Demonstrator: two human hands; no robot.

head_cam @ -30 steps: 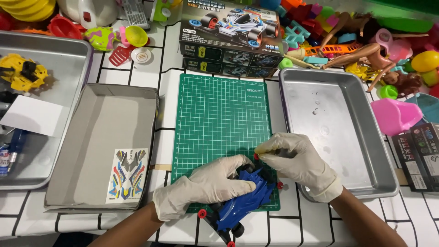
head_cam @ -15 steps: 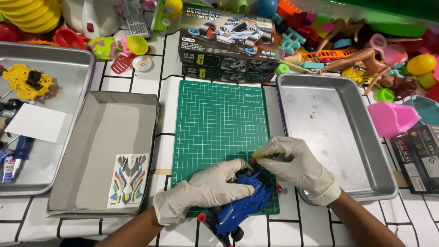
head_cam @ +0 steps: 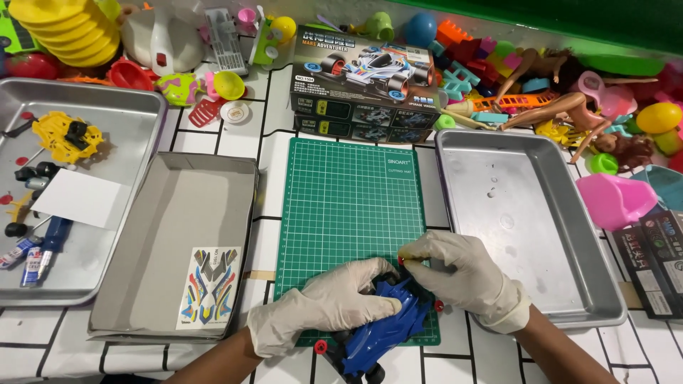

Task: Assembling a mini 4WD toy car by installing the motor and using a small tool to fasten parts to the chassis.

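- Two metal trays flank the work area. The left tray [head_cam: 135, 114] holds a yellow plastic parts frame [head_cam: 67, 135], a white card [head_cam: 78, 198], a few small black wheels and some small tubes near its front edge. The right tray [head_cam: 569, 284] holds nothing but a few small drops.
- One shallow grey cardboard box [head_cam: 178, 213] sits between the left tray and the mat, with one sticker sheet [head_cam: 208, 286] lying in its near corner.
- One green cutting mat [head_cam: 348, 206] lies in the middle; behind it stand model-car kit boxes [head_cam: 366, 78], stacked.
- One blue toy car [head_cam: 388, 334] rests on the near edge of the mat, its tail hanging off towards the person.
- The left hand [head_cam: 324, 302], gloved, is curled over the car's left side, gripping it.
- The right hand [head_cam: 455, 274], gloved, pinches at the car's front with closed fingertips; what sits between them cannot be told.
- Loose toys crowd the far edge of the table.
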